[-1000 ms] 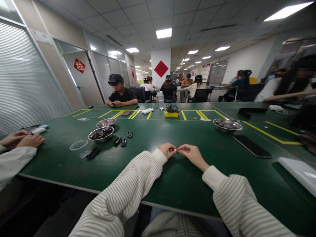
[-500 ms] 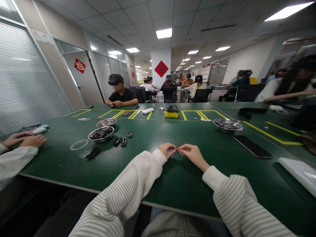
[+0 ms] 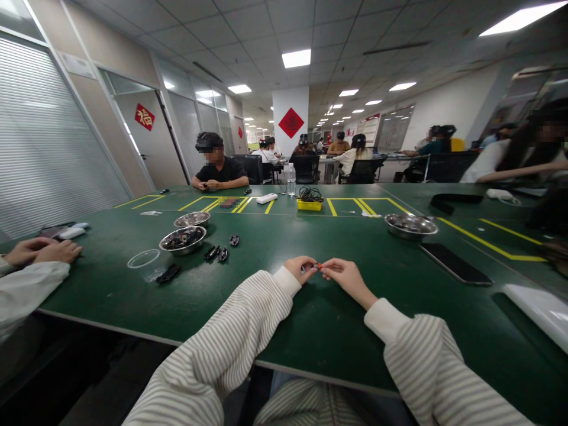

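Both my hands meet over the green table (image 3: 284, 307), fingertips almost touching. Between them is a small part with an orange piece (image 3: 319, 266), too small for me to tell its kind. My left hand (image 3: 299, 269) pinches it from the left, the fingers hiding most of it. From the right, the thumb and forefinger of my right hand (image 3: 344, 274) close on its orange end. To the left of my hands lie several small black plastic parts (image 3: 216, 254). A metal bowl (image 3: 183, 249) full of dark parts stands beyond them, with a second bowl (image 3: 192, 213) behind it.
A clear plastic cup (image 3: 144, 260) and a black piece (image 3: 168, 274) lie at left, near another person's hands (image 3: 47, 251). At right are a metal bowl (image 3: 410, 235), a phone (image 3: 455, 263) and a white object (image 3: 539, 310). Farther back stand a yellow box of cables (image 3: 309, 205) and a bottle (image 3: 291, 179).
The view has shifted very slightly. My hands hold nearly the same pose, and the orange piece stays between my fingertips.
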Motion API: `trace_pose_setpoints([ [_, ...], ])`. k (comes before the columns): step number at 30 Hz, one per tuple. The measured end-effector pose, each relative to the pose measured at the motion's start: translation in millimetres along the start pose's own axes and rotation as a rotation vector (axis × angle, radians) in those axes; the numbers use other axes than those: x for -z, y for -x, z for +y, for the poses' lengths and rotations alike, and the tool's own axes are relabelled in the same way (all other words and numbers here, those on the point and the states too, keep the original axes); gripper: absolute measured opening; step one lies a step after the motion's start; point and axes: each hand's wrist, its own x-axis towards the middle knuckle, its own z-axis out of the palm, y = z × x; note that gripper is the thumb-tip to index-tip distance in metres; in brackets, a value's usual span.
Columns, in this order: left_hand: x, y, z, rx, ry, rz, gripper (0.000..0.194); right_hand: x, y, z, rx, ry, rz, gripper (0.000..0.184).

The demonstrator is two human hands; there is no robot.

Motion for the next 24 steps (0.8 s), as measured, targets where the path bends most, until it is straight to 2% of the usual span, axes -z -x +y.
trace_pose_setpoints([
  [3, 0.2, 0, -1, -0.022, -0.013, -0.003, 0.018, 0, 0, -1, 0.004, 0.018, 0.003, 0.026],
  [8, 1.8, -1, -3, -0.145, -0.049, 0.031, 0.015, 0, 1, -4, 0.01, 0.068, -0.008, 0.024],
  [16, 3.6, -1, -6, -0.307, -0.096, 0.101, 0.019, 1, 1, -5, 0.003, 0.006, -0.116, 0.023],
  [20, 7.7, -4, -14, -0.282, -0.166, 0.143, 0.019, 2, 1, -4, -0.009, 0.03, -0.148, 0.031],
  [24, 20.6, -11, -33, -0.095, -0.293, 0.149, 0.019, 3, 0, -2, -0.036, 0.059, -0.108, 0.034],
])
